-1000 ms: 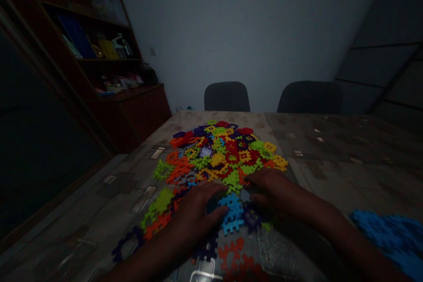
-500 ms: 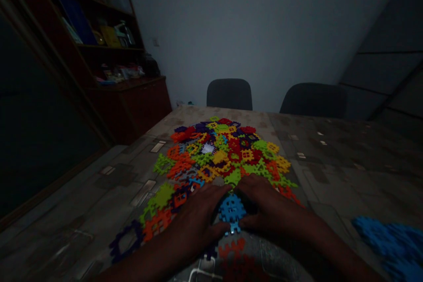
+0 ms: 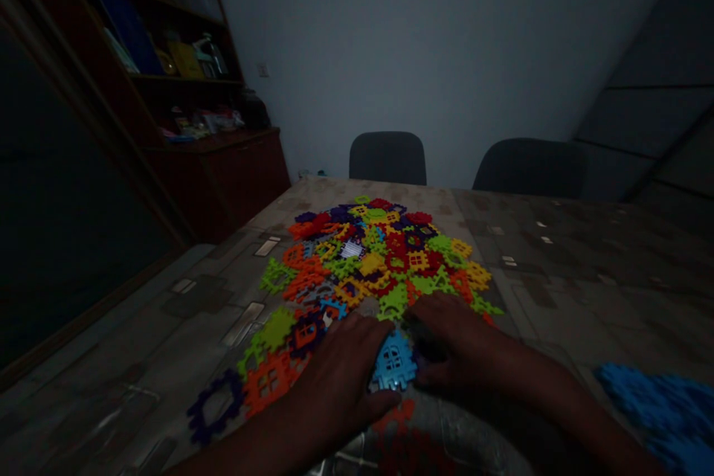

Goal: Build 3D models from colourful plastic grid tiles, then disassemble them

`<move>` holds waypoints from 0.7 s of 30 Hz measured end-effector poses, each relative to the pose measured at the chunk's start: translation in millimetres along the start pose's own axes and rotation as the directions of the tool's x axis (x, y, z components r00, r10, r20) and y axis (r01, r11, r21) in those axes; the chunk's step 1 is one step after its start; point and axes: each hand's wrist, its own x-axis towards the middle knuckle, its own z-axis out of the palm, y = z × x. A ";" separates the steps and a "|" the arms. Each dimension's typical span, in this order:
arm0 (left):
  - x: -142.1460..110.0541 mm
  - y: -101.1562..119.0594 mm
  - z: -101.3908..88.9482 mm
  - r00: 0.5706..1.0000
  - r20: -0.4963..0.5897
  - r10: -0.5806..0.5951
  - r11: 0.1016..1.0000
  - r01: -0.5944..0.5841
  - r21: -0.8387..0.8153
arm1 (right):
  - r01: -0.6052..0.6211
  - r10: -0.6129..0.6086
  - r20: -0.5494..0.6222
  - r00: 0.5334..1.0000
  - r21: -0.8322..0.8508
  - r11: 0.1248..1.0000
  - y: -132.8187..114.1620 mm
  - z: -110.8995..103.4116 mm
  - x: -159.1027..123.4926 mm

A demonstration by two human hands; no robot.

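A blue plastic waffle block (image 3: 395, 361) with little window holes lies flat at the near edge of a big pile of colored waffle blocks (image 3: 368, 260). The left hand (image 3: 335, 379) is just to its left, and the right hand (image 3: 460, 338) is just to its right. Both hands are curved and half open, like they are cupping the blue block between them. They seem to touch it, but I cannot tell if they are really gripping it. Something dark sits under the right hand, but it is too dim to tell what it is. The two hands are working at the pile's near side. An orange block (image 3: 268, 384) and a lime green block (image 3: 276, 329) lie to the left of the left hand, and a dark purple ring block (image 3: 215, 405) is past them. Red blocks (image 3: 399, 416) lie in the dim part closer to the person. The pile sits on a patterned table (image 3: 585, 275), with a blue lumpy thing (image 3: 652, 409) at the right edge of the view, two dark chairs (image 3: 387, 158) across the table, and a wooden shelf unit (image 3: 167, 89) at the far left
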 end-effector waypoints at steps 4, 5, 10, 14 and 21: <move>1.2 5.1 5.2 0.999 0.021 0.026 0.996 -0.028 0.089 | -0.012 0.005 -0.062 0.998 -0.102 0.995 19.0 -15.6 0.3; 2.0 6.9 5.2 0.999 0.027 0.026 0.994 -0.029 0.106 | -0.010 0.001 -0.070 0.998 -0.126 0.992 22.4 -17.2 0.8; 7.7 13.0 3.4 1.000 0.021 -0.007 0.987 0.004 0.163 | -0.026 0.015 -0.071 0.997 -0.145 0.989 23.7 -15.2 3.9; 8.9 11.7 4.5 1.000 0.008 -0.019 0.983 0.017 0.181 | -0.048 0.042 -0.057 0.998 -0.118 0.992 19.7 -14.3 3.6; 3.4 12.3 -6.5 0.996 0.047 -0.075 0.993 0.071 0.091 | 0.001 -0.002 -0.018 1.000 -0.014 1.000 -1.0 -10.4 -4.6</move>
